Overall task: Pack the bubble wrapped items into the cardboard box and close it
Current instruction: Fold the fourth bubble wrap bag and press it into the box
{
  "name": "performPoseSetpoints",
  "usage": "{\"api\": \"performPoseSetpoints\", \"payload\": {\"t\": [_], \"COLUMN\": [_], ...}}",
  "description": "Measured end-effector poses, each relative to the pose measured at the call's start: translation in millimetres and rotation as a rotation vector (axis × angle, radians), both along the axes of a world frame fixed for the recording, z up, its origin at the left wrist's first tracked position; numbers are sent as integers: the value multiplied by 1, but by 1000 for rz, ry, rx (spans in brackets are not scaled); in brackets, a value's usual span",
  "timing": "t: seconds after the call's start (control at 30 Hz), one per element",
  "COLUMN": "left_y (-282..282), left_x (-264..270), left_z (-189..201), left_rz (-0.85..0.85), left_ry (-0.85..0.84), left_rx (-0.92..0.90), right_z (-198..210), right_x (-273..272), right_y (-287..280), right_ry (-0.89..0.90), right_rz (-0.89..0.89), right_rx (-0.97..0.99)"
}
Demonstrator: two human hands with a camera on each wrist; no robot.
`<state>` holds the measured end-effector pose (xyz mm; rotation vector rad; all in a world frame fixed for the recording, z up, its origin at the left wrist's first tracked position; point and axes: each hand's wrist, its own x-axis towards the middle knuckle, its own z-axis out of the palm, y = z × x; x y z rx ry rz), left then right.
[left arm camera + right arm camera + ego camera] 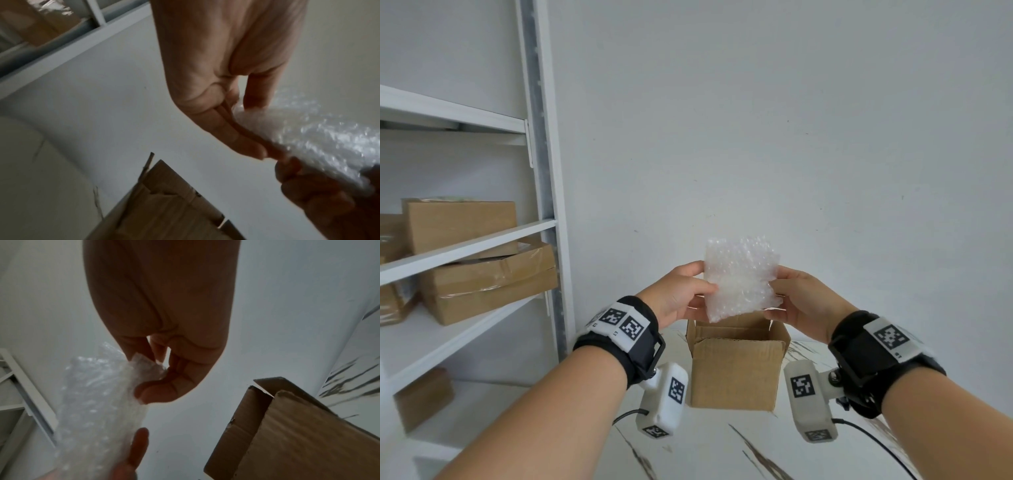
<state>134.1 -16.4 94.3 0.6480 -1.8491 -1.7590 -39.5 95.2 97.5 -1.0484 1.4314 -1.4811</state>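
A bubble wrapped item (741, 277) hangs in the air just above the open cardboard box (736, 368) on the table. My left hand (681, 294) pinches its left edge between thumb and fingers. My right hand (796, 299) pinches its right edge. The box flaps stand up and its inside is hidden from the head view. In the left wrist view my left hand (242, 126) grips the wrap (312, 136) above the box (164, 207). In the right wrist view my right hand (162, 369) holds the wrap (98, 399) beside the box (287, 431).
A white marbled table (722, 452) carries the box. A white shelf unit (482, 240) stands at the left with several brown cardboard boxes (489, 277) on its shelves. A plain white wall (791, 137) lies behind. Wrist camera cables (873, 442) trail over the table.
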Motion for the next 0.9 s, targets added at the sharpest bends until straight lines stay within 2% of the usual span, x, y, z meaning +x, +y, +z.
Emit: {"api": "performPoseSetpoints", "payload": {"t": [0.27,0.4,0.5,0.67,0.8,0.9], "left_y": [-10,-16,-30,-41,-39,-39], "left_x": [-10,-12,-9,-12,-23,-27], "left_z": [-5,-6,-18,-47,-66,-78], "left_rz": [147,237,321,202,72,9], "left_ry": [-65,-59,-170,-445,-633,-643], "left_rx": [-203,-254,-370,-447,-509,-468], "right_z": [0,5,2,-11,-23,-30], "right_x": [-5,-13,-23,-28,-27,-31], "right_y": [-7,-13,-20,-33,-37,-37], "right_ry": [187,174,132,180,161,162], "right_rz": [-63,-198,-297,-456,-436,-376], "right_rx": [41,-19,-10,63,70,96]}}
